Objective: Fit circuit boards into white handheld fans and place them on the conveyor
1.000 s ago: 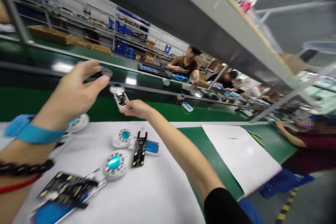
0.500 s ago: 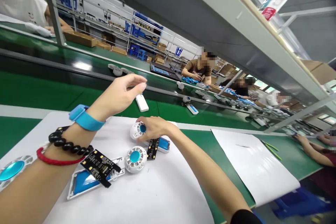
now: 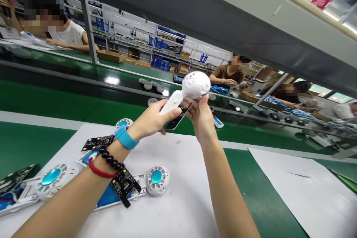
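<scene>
White fan shell [image 3: 192, 86] is up in the air over the white mat [image 3: 178, 200], well above the bench. The left hand [image 3: 152, 121] is wrapped around its handle end, and the right hand [image 3: 201, 116] pinches up under the round head, so both are closed on the same piece. A dark circuit board [image 3: 178, 117] hangs between the two hands, right against the shell. Looks like it's about halfway: board is at the shell but I'd guess not seated yet. Several more fan halves [image 3: 156, 177] with blue centres and a loose board [image 3: 125, 184] lie on the mat undone. Can't make out whether the board is clipped in; fingers cover the joint, and the far conveyor [image 3: 83, 96] parts are too small to tell.
</scene>
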{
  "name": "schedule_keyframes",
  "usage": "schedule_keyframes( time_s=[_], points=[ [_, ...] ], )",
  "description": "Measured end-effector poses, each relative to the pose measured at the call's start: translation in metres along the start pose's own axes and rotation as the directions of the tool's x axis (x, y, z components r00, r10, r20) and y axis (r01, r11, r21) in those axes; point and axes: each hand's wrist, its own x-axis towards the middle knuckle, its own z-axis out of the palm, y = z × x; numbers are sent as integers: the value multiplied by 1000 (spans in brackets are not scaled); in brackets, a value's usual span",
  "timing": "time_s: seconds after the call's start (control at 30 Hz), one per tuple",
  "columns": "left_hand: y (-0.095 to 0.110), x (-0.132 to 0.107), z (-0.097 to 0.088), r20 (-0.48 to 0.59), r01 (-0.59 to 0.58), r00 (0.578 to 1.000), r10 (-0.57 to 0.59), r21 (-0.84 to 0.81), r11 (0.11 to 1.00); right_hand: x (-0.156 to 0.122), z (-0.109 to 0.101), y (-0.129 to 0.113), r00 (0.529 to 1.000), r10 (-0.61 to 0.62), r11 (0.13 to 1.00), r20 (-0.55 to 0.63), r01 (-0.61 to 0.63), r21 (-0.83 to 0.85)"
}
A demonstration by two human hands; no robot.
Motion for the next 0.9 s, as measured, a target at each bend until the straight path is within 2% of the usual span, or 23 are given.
schedule_keyframes(
  time_s=[0.07, 0.13, 0.2, 0.33, 0.43, 0.53, 0.63, 0.73, 0.83, 0.9],
  points=[
    [-3, 2, 2, -85, -39, 996, 30, -106, 994, 3, -2, 7, 982, 155, 988, 110, -156, -1],
    [-6, 4, 4, -134, -53, 991, 26, -195, 979, 5, -4, 10, 974, 177, 984, 139, -179, -1],
    [-6, 4, 4, -121, -7, 992, -26, -265, 964, 6, -5, 9, 989, 104, 995, 106, -104, -3],
    [-5, 3, 4, 11, 168, 985, -174, -327, 930, 4, -7, 0, 990, -86, 983, 110, 102, -150],
    [-7, 3, 6, 53, 189, 982, -182, -328, 926, -3, -5, -7, 973, -186, 937, 135, 217, -273],
    [-10, 4, 8, 45, 156, 988, -150, -339, 928, -9, -1, -13, 960, -233, 883, 157, 276, -380],
    [-12, 4, 11, 27, 130, 991, -129, -349, 928, -13, 2, -17, 947, -276, 790, 163, 321, -522],
    [-12, 1, 12, -30, 35, 998, -46, -297, 954, -16, 5, -21, 921, -336, 717, 196, 385, -582],
    [-9, -2, 12, -140, -123, 985, 101, -165, 979, -18, 7, -21, 857, -425, 661, 291, 513, -548],
    [-8, -5, 10, -213, -245, 951, 224, -77, 966, -19, 7, -20, 778, -515, 586, 359, 625, -515]
  ],
)
